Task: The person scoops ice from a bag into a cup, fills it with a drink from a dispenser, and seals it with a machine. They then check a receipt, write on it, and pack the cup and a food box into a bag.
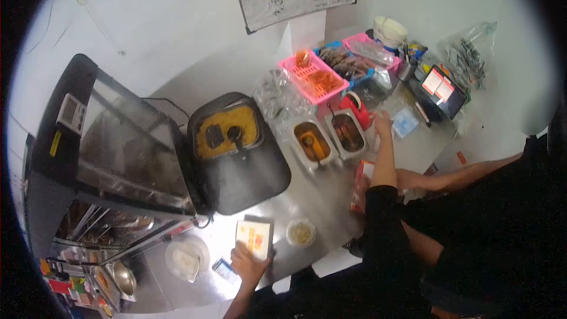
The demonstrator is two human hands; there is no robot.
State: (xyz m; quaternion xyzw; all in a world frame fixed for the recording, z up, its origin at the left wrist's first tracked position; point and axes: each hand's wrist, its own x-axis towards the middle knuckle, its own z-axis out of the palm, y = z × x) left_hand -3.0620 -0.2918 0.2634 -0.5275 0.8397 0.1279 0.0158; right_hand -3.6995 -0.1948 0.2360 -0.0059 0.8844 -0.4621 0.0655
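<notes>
My left hand (pixel 249 263) grips the lower edge of a white paper packet with orange print (pixel 254 237), fingers over its face, on the steel counter. A small round tub with pale yellowish contents (pixel 301 233) stands to its right, and a blue-and-white packet (pixel 224 270) lies to its left. My right hand (pixel 383 121) is stretched over the far side of the counter, beside a red tape dispenser (pixel 358 109). Its fingers look closed, but what they hold is too small to make out. A red-and-white package (pixel 361 186) lies under my right forearm.
Another person's arm (pixel 466 176) reaches in from the right. A black fryer-like pan of yellow liquid (pixel 230 130) and two steel sauce tubs (pixel 313 167) stand mid-counter. Pink baskets (pixel 339 90) and a tablet (pixel 442 91) are behind. A glass-fronted cabinet (pixel 127 142) stands left.
</notes>
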